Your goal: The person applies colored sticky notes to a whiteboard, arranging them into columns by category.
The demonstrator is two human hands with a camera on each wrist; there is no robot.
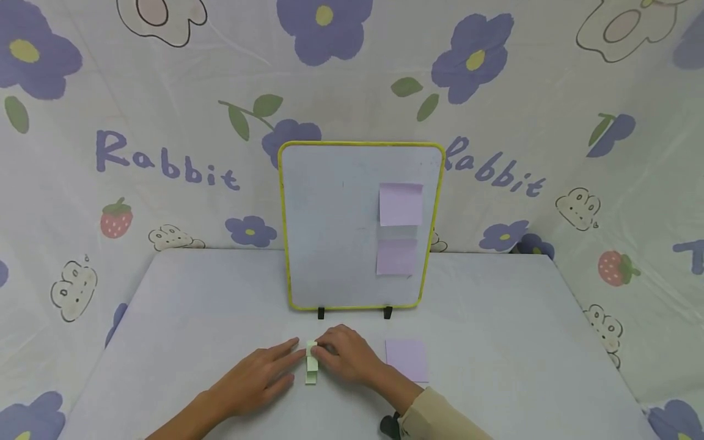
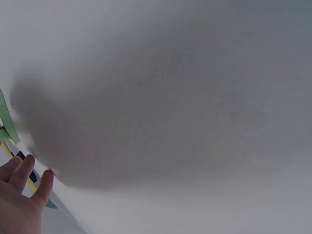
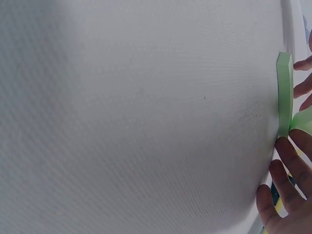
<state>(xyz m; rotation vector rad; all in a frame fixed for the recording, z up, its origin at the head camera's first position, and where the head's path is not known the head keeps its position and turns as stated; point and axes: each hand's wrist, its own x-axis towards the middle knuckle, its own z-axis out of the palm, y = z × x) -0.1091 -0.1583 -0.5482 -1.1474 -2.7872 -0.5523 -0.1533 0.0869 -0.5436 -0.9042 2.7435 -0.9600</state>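
A narrow pad of light green sticky notes (image 1: 310, 379) lies on the table in front of the whiteboard. My right hand (image 1: 352, 359) pinches the far end of its top green sticky note (image 1: 312, 364), which bends up off the pad. In the right wrist view that lifted note (image 3: 303, 120) curls away from the pad (image 3: 284, 92). From the other side, my left hand (image 1: 255, 377) reaches in with spread, fairly straight fingers, the index fingertip right at the pad's left edge. The left wrist view catches only a sliver of the green pad (image 2: 7, 122).
A yellow-framed whiteboard (image 1: 330, 226) stands upright on black feet behind my hands. Two purple sticky notes, one upper (image 1: 401, 205) and one lower (image 1: 396, 256), stick to its right side. A purple sticky pad (image 1: 407, 359) lies beside my right wrist, and a black object (image 1: 390, 426) near my sleeve.
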